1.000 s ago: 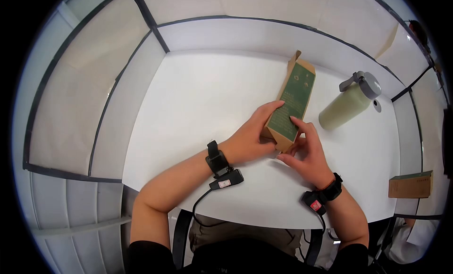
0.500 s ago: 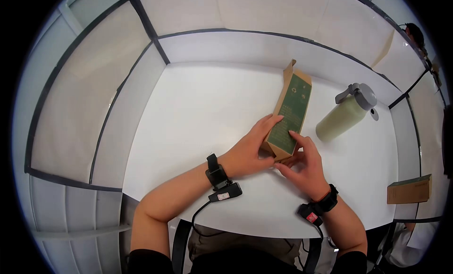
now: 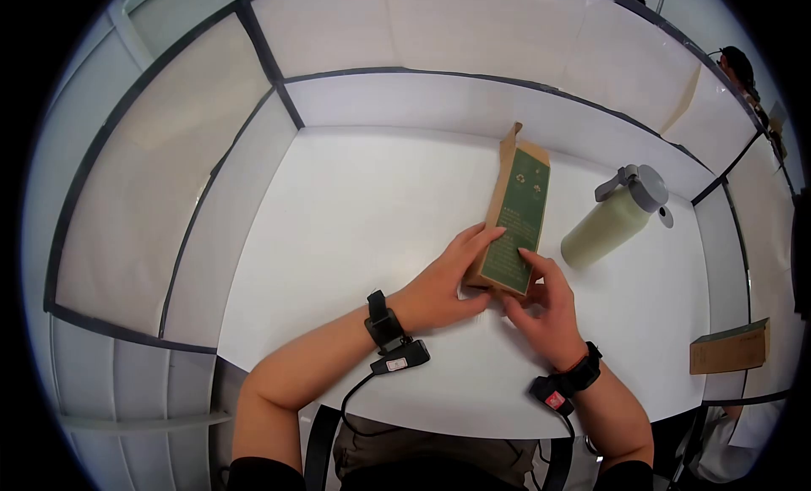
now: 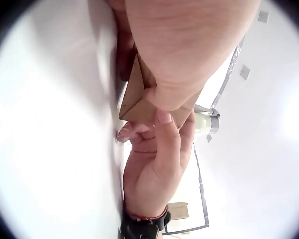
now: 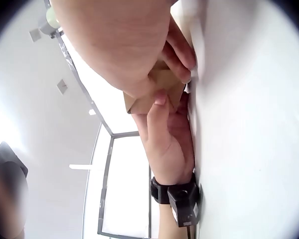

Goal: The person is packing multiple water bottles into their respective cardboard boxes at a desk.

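A long cardboard box (image 3: 522, 212), green on top with brown sides, lies on the white table in both hands. At its far end a brown flap (image 3: 512, 136) sticks up. My left hand (image 3: 439, 281) grips the left side near the close end, fingers along the edge and thumb at the end face. On the opposite side my right hand (image 3: 551, 315) holds the box, index fingertip on the green top. In the left wrist view both thumbs press at the brown end flaps (image 4: 139, 105), which lie folded inward. The fingers under the box are partly hidden.
A pale green bottle (image 3: 605, 229) with a grey lid stands to the right of the box. Farther right is another brown and green box (image 3: 730, 349). Low white walls (image 3: 397, 104) border the table, and a cabled black camera (image 3: 400, 356) sits on the left wrist.
The close-end flap, which pointed out toward me, now lies in against the end of the box under the thumbs. The head view has tilted up, so everything appears lower.
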Tool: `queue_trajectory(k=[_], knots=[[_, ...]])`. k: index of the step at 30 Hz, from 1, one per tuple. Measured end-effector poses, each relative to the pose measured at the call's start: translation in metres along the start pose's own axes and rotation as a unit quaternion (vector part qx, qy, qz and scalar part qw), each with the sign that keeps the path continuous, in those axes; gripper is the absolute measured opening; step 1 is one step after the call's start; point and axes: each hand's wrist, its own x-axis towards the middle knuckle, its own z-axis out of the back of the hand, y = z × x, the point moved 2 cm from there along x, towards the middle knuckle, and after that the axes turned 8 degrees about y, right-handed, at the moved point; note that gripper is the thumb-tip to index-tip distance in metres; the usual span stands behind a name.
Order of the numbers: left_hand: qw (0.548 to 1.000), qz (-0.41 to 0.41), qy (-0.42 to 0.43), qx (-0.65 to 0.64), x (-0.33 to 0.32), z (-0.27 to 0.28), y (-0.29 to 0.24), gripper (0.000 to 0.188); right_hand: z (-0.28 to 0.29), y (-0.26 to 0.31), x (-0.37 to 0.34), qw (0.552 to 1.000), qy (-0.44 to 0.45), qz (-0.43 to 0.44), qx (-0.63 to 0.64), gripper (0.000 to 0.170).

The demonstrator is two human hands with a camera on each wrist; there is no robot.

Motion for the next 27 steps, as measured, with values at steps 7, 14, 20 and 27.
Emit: queue_trajectory(k=[7, 14, 20, 27], knots=[[1.000, 0.001, -0.024, -0.005, 0.003, -0.005, -0.006, 0.088, 0.001, 0.001, 0.000, 0.999, -0.019, -0.018, -0.024, 0.064], [0.998, 0.009, -0.057, 0.027, 0.005, -0.011, -0.007, 0.084, 0.000, 0.006, 0.001, 0.998, -0.035, -0.041, -0.036, 0.064], [0.999, 0.002, -0.051, 0.001, 0.003, -0.010, -0.005, 0.090, -0.003, 0.006, 0.001, 0.999, -0.031, -0.037, 0.022, 0.064], [0.994, -0.022, -0.009, -0.103, 0.000, -0.004, -0.001, 0.072, 0.003, 0.004, -0.003, 0.982, -0.022, -0.035, 0.183, 0.060]])
